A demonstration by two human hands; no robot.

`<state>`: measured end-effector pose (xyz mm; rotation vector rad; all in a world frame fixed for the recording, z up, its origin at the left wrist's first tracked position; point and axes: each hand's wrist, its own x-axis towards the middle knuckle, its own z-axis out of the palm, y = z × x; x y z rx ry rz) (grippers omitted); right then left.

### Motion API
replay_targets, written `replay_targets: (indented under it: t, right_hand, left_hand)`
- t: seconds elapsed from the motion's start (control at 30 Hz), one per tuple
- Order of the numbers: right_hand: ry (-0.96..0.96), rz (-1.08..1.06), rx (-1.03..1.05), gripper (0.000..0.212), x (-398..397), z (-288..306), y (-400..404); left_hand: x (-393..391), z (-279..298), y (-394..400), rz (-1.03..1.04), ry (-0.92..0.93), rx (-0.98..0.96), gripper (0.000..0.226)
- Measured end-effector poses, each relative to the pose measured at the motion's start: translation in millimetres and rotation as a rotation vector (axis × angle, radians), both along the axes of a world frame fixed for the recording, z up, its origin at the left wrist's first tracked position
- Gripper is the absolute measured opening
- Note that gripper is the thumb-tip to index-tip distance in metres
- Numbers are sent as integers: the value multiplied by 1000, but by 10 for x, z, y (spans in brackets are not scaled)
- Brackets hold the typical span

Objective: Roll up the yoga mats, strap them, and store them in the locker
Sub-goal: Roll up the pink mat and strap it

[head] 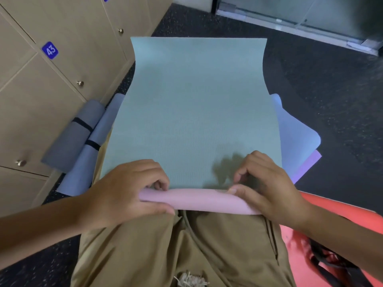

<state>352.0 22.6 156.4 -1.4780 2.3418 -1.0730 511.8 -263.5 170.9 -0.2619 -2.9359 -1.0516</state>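
My left hand [126,189] and right hand [267,183] both curl around the pink rolled end [199,200] of the green mat [194,112], stretching toward twelve o'clock. Two strapped blue rolls [80,137] lie at nine o'clock beside the lockers [41,83].

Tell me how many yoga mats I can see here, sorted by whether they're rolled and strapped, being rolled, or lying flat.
Rolled and strapped, by the lockers: 2 (grey-blue roll; blue roll)
Being rolled, both hands gripping: 1 (green mat)
Flat underneath: 2 (light blue mat; purple mat)
Total: 5
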Motion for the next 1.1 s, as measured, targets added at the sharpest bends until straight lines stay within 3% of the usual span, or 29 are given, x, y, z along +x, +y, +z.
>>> replay_targets:
  t: [0.2, 0.37, 0.47, 0.57, 0.7, 0.83, 0.93, 1.1]
  right_hand:
    - [372, 208, -15, 57, 13, 26, -8]
    - [378, 241, 22, 42, -47, 65, -46]
    - [331, 266, 94, 39, -110, 120, -79]
    - [306, 227, 192, 38, -143, 218, -134]
    - [262, 133, 250, 39, -130, 280, -216]
    - [146, 51, 260, 40, -143, 236, -253]
    - [233, 8, 247, 39, -105, 189, -281]
    - [394, -208, 155, 38, -44, 144, -335]
  left_hand:
    - [-194, -19, -108, 83, -211, 148, 39]
    - [-265, -22, -138, 98, -294, 145, 39]
    - [-205, 52, -86, 137, -288, 3, 43]
    - [-70, 105, 31, 229, -170, -110, 41]
    - [11, 50, 181, 335, 22, -100, 30]
    - [12, -50, 121, 262, 125, -163, 45]
    - [-21, -80, 60, 236, 134, -176, 51]
    - [-163, -43, -2, 292, 9, -53, 41]
